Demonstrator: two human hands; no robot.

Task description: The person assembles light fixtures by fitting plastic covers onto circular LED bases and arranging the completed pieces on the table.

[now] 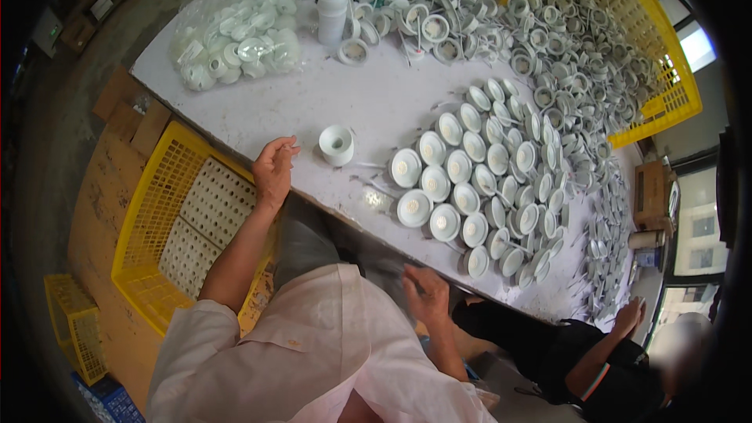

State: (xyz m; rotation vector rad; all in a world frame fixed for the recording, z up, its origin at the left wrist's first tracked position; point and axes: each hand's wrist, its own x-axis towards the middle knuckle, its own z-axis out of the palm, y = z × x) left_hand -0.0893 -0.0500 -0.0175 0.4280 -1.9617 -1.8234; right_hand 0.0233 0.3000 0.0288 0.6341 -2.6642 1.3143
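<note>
- White table: soft, fairly even light; a glint near its front edge.
- Right of the table: bright window, whitish glare above.
- Left of the table: dim floor.
- Beyond the table all round: fisheye bending, black rim.

You are showing one left hand and one right hand; one co-worker is appearing. You are facing four yellow crates, one clear bag, one lone white cup-shaped piece and dozens of overlapping white discs.
</note>
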